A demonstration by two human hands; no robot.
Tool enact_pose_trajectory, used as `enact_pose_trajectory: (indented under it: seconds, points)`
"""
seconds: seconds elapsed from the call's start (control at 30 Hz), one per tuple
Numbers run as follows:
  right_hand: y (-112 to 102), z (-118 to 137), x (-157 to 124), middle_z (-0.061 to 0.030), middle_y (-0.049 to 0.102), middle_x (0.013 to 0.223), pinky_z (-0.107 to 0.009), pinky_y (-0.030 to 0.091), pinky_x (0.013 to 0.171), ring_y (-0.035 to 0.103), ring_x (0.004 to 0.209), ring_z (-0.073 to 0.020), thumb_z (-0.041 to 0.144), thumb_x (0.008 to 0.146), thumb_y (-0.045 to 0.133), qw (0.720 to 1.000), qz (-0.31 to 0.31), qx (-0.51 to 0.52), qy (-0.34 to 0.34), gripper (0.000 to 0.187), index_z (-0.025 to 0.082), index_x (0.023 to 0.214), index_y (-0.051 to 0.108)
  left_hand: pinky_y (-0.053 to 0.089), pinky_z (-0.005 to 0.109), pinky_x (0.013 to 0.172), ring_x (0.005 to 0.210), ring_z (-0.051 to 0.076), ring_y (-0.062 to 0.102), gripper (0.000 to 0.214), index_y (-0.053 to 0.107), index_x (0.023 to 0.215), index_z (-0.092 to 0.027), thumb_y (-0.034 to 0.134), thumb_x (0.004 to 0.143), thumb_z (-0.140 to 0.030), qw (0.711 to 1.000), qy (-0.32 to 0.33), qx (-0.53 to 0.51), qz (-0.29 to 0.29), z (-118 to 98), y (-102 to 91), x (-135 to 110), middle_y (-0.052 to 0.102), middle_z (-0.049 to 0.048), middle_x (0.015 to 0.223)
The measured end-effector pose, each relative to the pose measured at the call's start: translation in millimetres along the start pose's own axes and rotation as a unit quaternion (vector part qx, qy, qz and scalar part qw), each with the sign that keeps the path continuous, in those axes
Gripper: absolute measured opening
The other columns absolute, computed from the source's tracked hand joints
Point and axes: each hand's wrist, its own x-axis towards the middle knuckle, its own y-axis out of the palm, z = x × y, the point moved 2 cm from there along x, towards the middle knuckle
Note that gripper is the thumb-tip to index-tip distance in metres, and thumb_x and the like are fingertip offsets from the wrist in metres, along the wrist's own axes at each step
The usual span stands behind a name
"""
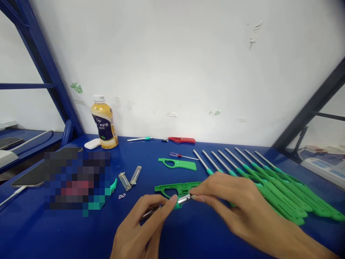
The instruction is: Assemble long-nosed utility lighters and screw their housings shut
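The left hand (142, 230) reaches in from the near side of the open green plastic lighter shell (185, 187), its wrist low, knuckles bent and thumb stretched forward. Its grip is closed on a slim silver metal tube (184, 199), thumb pressed along it and the other fingers curled beneath. The right hand (239, 201) comes in from the right of the shell, forearm slanting, back of the hand up, index finger and thumb extended to meet in a pinch. That grip is closed at the tube's far end, where a small dark detail is too small to make out. The tube slants across the near edge of the shell; whether it touches the shell, I cannot tell.

Beyond the shell on the blue counter (81, 233) lie a bright green plastic handle half (185, 164) and a thin screwdriver with a translucent purple handle (175, 154). To the shell's left are two clear plastic cylinders (124, 181); to its right, a row of green-handled lighters with silver metal stems (285, 183).
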Motion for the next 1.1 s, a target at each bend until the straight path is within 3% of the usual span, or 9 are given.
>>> enact_pose_trajectory:
  seconds: [0.23, 0.43, 0.57, 0.63, 0.8, 0.97, 1.1]
  points:
    - [6, 0, -1, 0.0027, 0.083, 0.097, -0.026, 0.057, 0.075, 0.076, 0.081, -0.0128, 0.016, 0.107, 0.062, 0.999, -0.027, 0.009, -0.014, 0.016, 0.024, 0.111, 0.075, 0.060, 0.014, 0.086, 0.102, 0.010, 0.072, 0.057, 0.063, 0.148, -0.027, 0.053, 0.102, 0.005, 1.000, 0.005, 0.012, -0.005, 0, -0.4, 0, 0.067, 0.0032, 0.116]
    - [1, 7, -2, 0.0007, 0.083, 0.117, -0.029, 0.058, 0.092, 0.078, 0.099, -0.0144, 0.016, 0.107, 0.058, 0.997, -0.009, -0.044, -0.069, 0.030, 0.024, 0.134, 0.070, 0.060, 0.015, 0.088, 0.099, 0.010, 0.073, 0.053, 0.064, 0.146, -0.028, 0.054, 0.103, 0.002, 1.000, -0.003, 0.023, -0.014, 0, -0.2, 1, 0.068, 0.0024, 0.115]
    - [-1, -16, 2, -0.0052, 0.077, 0.136, -0.040, 0.057, 0.108, 0.073, 0.124, -0.0206, 0.026, 0.114, 0.040, 0.994, -0.004, -0.109, 0.026, 0.039, 0.022, 0.142, 0.067, 0.059, 0.014, 0.087, 0.096, 0.009, 0.075, 0.046, 0.066, 0.142, -0.035, 0.057, 0.106, -0.008, 0.996, -0.041, 0.073, -0.043, 2, -8.6, 8, 0.071, -0.0015, 0.115]
    - [5, -34, 3, -0.0096, 0.078, 0.133, -0.046, 0.061, 0.103, 0.075, 0.122, -0.0262, 0.030, 0.115, 0.040, 0.990, 0.021, -0.128, 0.060, 0.040, 0.019, 0.140, 0.069, 0.059, 0.016, 0.089, 0.099, 0.010, 0.076, 0.038, 0.069, 0.137, -0.038, 0.060, 0.107, -0.017, 0.991, -0.061, 0.106, -0.056, 5, -18.2, 11, 0.072, -0.0034, 0.118]
    - [30, -62, 1, -0.0132, 0.078, 0.130, -0.048, 0.062, 0.102, 0.075, 0.120, -0.0303, 0.049, 0.110, 0.055, 0.982, 0.133, -0.130, 0.042, 0.046, 0.018, 0.141, 0.071, 0.060, 0.019, 0.095, 0.109, 0.015, 0.076, 0.023, 0.073, 0.128, -0.041, 0.065, 0.106, -0.039, 0.980, -0.118, 0.143, -0.076, 17, -46.4, 11, 0.075, -0.0069, 0.122]
    - [39, -48, -10, -0.0109, 0.076, 0.123, -0.046, 0.064, 0.095, 0.075, 0.110, -0.0285, 0.033, 0.108, 0.063, 0.975, 0.178, -0.128, 0.035, 0.034, 0.021, 0.139, 0.072, 0.062, 0.010, 0.063, 0.108, 0.016, 0.079, 0.026, 0.072, 0.130, -0.042, 0.067, 0.104, -0.045, 0.984, -0.146, 0.105, -0.019, 25, -55.7, 9, 0.079, -0.0075, 0.121]
    - [39, -23, -35, -0.0046, 0.075, 0.127, -0.040, 0.060, 0.105, 0.074, 0.118, -0.0242, 0.033, 0.107, 0.064, 0.978, 0.175, -0.109, 0.025, 0.035, 0.029, 0.141, 0.070, 0.066, 0.016, 0.081, 0.103, 0.017, 0.082, 0.021, 0.077, 0.121, -0.044, 0.066, 0.104, -0.050, 0.987, -0.117, 0.106, 0.028, 23, -55.2, 7, 0.083, -0.0093, 0.111]
